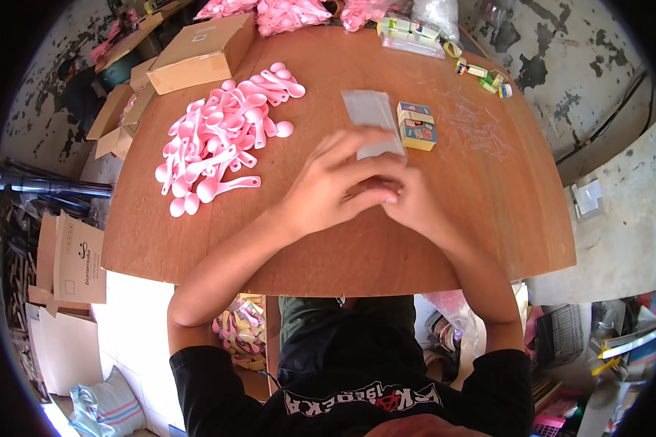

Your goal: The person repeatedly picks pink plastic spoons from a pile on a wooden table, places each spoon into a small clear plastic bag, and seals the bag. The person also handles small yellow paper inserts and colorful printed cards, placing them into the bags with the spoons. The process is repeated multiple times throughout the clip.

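Presently: flat translucent plastic bags (pixel 370 109) on brown wooden table (pixel 488 204); before the bags, loosely curled left hand (pixel 333 178) overlaps right hand (pixel 417 195), both grips' contents indeterminable; left of bags, heaped pink plastic spoons (pixel 214 120).

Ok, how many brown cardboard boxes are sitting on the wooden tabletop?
1: the brown cardboard box at the far left of the brown wooden tabletop, beyond the pink plastic spoons.

On the table (pixel 488 226), pink spoons (pixel 213 118) are heaped left of the fingers (pixel 364 172); clear bags (pixel 372 109) and a yellow-blue stack (pixel 418 131) are placed beyond.
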{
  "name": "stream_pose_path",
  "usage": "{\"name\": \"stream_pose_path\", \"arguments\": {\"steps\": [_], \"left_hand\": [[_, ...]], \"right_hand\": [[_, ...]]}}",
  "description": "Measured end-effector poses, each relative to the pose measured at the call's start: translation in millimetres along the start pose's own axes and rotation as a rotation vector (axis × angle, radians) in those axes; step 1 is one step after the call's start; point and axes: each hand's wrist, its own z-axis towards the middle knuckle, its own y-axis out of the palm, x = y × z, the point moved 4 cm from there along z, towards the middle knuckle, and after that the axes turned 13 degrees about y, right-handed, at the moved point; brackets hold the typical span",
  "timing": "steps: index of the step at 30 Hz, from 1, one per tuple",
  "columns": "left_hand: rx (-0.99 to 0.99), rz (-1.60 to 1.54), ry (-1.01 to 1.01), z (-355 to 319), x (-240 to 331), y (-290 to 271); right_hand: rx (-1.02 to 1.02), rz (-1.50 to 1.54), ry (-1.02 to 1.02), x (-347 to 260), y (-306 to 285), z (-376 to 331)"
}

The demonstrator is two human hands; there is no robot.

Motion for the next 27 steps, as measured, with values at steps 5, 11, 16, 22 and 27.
{"name": "stream_pose_path", "arguments": {"steps": [5,11,16,22,27], "left_hand": [[0.106,0.275,0.231,-16.6,6.1,-4.6],[0.300,-1.167,-0.920,-57.1,-49.4,45.6],[0.562,-1.653,-1.107,-65.7,-68.4,46.7],[0.756,-1.336,-1.248,-79.8,-89.8,44.3],[0.686,-1.257,-1.129,-76.7,-92.4,36.4]], "right_hand": [[0.218,0.389,0.369,9.6,-28.2,10.7],[0.389,-0.210,-0.098,-6.8,-23.7,6.5],[0.117,-0.655,-0.257,-27.5,20.7,-3.5],[0.247,-0.804,-0.563,-58.2,25.2,-12.6],[0.337,-0.522,-0.594,-85.4,16.0,12.7]]}}
